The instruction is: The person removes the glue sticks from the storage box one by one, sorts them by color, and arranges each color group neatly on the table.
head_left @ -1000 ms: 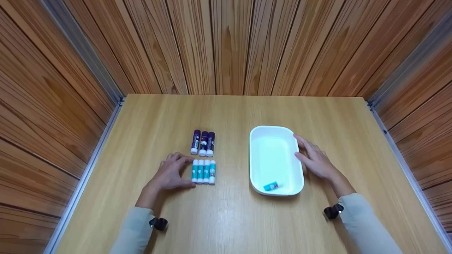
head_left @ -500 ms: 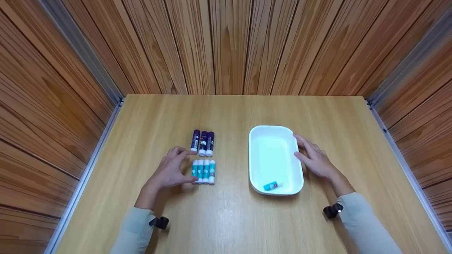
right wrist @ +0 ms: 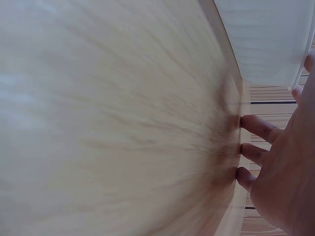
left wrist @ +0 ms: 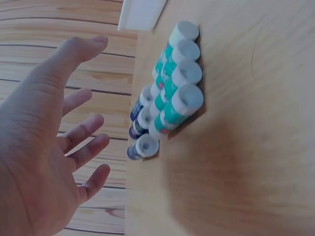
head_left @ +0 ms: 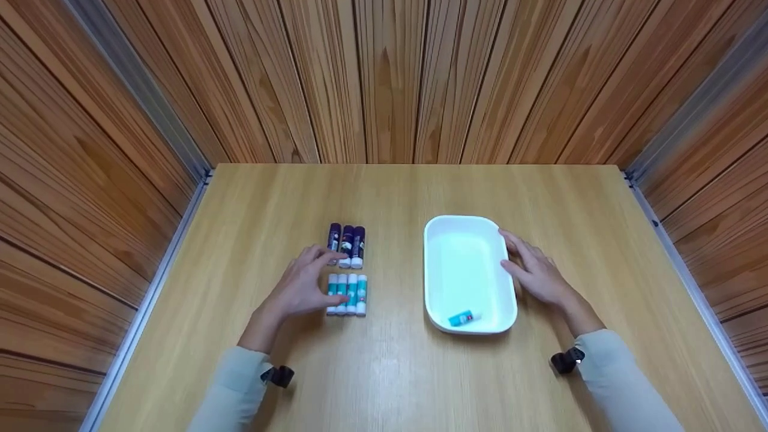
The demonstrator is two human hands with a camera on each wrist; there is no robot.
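Observation:
My left hand (head_left: pixel 300 285) hovers, thumb and fingers spread apart, over the left side of two rows of glue sticks. The nearer row has several teal-and-white glue sticks (head_left: pixel 362 295) lying side by side, and the thumb overlaps them in the head view. Beyond lie three dark purple glue sticks (head_left: pixel 358 245) with white ends, partly covered by the index finger. In the left wrist view, nothing sits within the hand (left wrist: pixel 39 142). My right hand (head_left: pixel 534 270) rests thumb and index finger at the right rim of a white plastic tub (head_left: pixel 468 258); its other fingertips touch the table (right wrist: pixel 123 137).
One teal glue stick (head_left: pixel 461 318) lies inside the tub near its front end. Wood-plank walls (head_left: pixel 387 84) enclose the table at the back and sides, with metal strips (head_left: pixel 150 288) along the side edges.
My left hand has shifted right and slightly away from me, from the left end of the teal row to over the sticks. The right hand and tub keep their places.

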